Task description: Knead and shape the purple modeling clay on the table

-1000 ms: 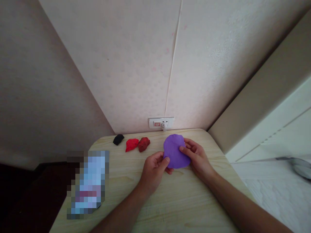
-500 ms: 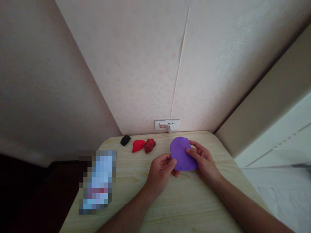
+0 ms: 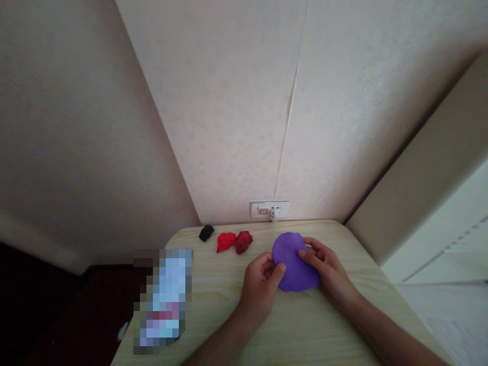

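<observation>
A flat, roundish purple sheet of modelling clay (image 3: 294, 267) is held up between both hands, just over the table. My left hand (image 3: 263, 284) pinches its left edge, with the thumb on the near face and the other fingers behind. On the right edge, my right hand (image 3: 330, 267) grips it the same way, thumb in front. Beyond my left hand lie a bright red lump of clay (image 3: 226, 241) and a dark red lump (image 3: 243, 242), touching or nearly so. A small black lump (image 3: 206, 233) sits to their left.
The light wooden table (image 3: 305, 333) stands against a papered wall. A pixelated pale-blue item (image 3: 165, 297) lies at its left edge. A socket plate (image 3: 269, 209) with a plug is on the wall behind. A pale cabinet (image 3: 438, 218) rises on the right.
The whole view has shifted, so everything sits slightly lower and further right. Both hands keep hold of the purple clay sheet, whose outline has changed a little.
</observation>
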`<state>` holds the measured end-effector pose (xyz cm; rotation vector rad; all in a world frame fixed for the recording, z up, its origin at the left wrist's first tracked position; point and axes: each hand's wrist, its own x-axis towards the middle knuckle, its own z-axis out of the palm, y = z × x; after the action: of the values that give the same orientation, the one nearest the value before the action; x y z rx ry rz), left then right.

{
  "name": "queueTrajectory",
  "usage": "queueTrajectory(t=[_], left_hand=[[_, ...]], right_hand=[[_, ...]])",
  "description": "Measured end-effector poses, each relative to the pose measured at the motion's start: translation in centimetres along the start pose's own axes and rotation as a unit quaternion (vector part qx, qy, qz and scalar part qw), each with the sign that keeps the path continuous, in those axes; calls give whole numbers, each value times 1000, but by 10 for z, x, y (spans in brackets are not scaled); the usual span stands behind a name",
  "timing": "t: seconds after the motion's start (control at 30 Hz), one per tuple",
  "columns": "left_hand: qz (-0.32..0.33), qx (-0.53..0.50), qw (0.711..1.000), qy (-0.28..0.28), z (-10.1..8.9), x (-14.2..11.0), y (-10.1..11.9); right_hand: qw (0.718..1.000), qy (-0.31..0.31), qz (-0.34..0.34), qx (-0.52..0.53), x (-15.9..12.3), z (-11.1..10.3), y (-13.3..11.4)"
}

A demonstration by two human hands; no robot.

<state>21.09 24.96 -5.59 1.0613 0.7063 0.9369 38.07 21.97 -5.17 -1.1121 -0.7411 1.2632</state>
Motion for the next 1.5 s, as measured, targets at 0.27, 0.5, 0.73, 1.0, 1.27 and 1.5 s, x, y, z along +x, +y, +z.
queueTrajectory(t=[0.27,0.5,0.73,1.0,1.27,1.5], left_hand=[[6,-13,1000,6,0,-1,0],[11,-11,1000,17,0,-2,-1],[18,0,1000,16,-3,0,-6],[12,-7,1000,7,-2,-1,-9],[11,-5,1000,11,-3,0,-6],[19,1,1000,20,-3,-1,-2]], right_hand=[[1000,-8,5,2,1,-2,-2],[1000,13,5,0,3,-2,0],[999,32,10,-6,3,-6,2],[999,43,9,-27,3,-6,1],[1000,4,12,-22,3,-7,0],[999,-6,11,-31,3,-4,-2]])
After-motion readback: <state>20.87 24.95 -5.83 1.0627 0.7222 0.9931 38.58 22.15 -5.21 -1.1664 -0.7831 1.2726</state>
